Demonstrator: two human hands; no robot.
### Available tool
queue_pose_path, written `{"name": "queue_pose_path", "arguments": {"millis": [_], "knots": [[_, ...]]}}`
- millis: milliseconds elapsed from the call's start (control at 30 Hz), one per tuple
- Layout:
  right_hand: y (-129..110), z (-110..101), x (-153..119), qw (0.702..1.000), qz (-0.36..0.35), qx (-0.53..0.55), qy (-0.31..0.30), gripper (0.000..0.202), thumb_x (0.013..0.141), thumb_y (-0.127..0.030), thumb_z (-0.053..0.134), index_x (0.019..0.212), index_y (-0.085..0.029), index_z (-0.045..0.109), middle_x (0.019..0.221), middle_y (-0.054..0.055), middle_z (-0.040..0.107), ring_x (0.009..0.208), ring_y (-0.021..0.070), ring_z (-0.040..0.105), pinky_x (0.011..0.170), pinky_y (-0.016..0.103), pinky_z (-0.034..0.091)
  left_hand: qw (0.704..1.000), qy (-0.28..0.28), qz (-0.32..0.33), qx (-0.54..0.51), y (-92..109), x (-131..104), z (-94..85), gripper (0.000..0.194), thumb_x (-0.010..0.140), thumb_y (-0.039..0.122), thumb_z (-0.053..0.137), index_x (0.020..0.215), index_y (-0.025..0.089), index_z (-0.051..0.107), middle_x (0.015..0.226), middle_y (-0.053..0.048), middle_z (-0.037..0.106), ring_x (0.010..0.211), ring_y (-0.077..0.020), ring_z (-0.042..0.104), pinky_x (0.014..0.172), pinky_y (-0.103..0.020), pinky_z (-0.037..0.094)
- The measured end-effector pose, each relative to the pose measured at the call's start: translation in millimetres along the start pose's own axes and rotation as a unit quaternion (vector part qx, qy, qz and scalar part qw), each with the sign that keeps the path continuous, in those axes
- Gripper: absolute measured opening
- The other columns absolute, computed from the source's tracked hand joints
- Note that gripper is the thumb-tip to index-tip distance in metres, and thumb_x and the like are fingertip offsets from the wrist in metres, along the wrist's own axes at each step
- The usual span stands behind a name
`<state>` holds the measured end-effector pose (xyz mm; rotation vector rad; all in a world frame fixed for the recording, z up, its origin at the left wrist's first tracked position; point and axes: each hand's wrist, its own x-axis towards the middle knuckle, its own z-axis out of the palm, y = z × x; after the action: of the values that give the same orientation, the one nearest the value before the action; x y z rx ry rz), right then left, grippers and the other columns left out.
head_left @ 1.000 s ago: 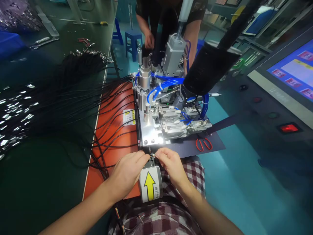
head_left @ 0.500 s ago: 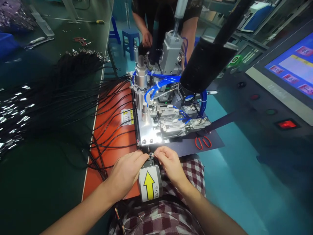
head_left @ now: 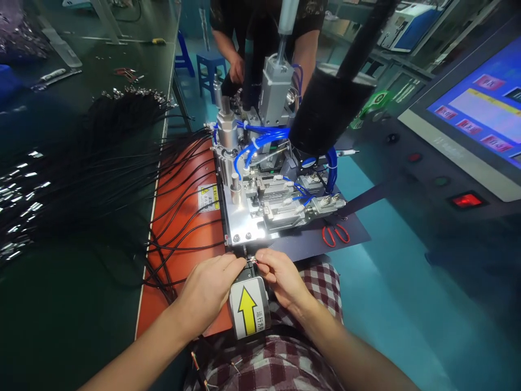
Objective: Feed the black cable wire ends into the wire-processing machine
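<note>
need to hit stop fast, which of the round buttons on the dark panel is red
The small round red button, the middle one of three: a black one sits farther away, a green one nearer the lit red rocker switch.

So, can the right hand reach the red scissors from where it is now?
Probably yes. The right hand pinches a small metal piece at the machine's front edge, and the red scissors lie uncovered on the dark mat just to its right, with nothing visible between them.

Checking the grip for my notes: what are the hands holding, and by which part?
Both hands pinch a small metal piece between their fingertips at the machine's front edge; which part cannot be told.
</note>
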<state>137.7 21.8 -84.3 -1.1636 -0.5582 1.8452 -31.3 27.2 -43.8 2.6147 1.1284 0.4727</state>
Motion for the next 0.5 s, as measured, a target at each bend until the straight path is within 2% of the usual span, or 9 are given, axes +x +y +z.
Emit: {"name": "queue_pose_path", "arguments": {"millis": [133, 300, 500], "knots": [[0.9, 0.6, 1.6, 0.998, -0.033, -0.036, 0.031, 0.019, 0.07, -0.029, 0.063, 0.062, -0.017, 0.052, 0.048, -0.008, 0.034, 0.042, 0.0064, 0.02, 0.041, 0.022, 0.012, 1.0, -0.016, 0.003, 0.012, 0.3, -1.8, 0.0, 0.028, 0.087, 0.006, 0.035, 0.092, 0.014, 0.061, 0.075, -0.006, 0.064, 0.064, -0.0185, 0.06, 0.055, -0.028, 0.047], [1.4, -1.3, 0.8, 0.993, -0.04, -0.091, 0.061, 0.016, 0.069, -0.03, 0.06, 0.063, -0.018, 0.053, 0.047, -0.007, 0.039, 0.041, 0.0072, 0.025, 0.04, 0.022, 0.016, 0.999, -0.03, -0.005, 0.017, 0.5, -1.3, -0.1, 0.025, 0.087, 0.007, 0.038, 0.093, 0.014, 0.061, 0.076, -0.005, 0.064, 0.067, -0.0182, 0.061, 0.057, -0.027, 0.047], [2.8, -9.1, -2.3, 0.985, -0.074, -0.134, 0.074, 0.025, 0.074, -0.04, 0.062, 0.071, -0.016, 0.057, 0.05, -0.006, 0.046, 0.041, 0.0075, 0.032, 0.041, 0.022, 0.022, 0.999, -0.029, -0.01, 0.02, 0.6, 0.6, 0.2, 0.025, 0.086, 0.006, 0.039, 0.093, 0.015, 0.061, 0.078, -0.005, 0.065, 0.066, -0.0178, 0.061, 0.057, -0.027, 0.047]]}}
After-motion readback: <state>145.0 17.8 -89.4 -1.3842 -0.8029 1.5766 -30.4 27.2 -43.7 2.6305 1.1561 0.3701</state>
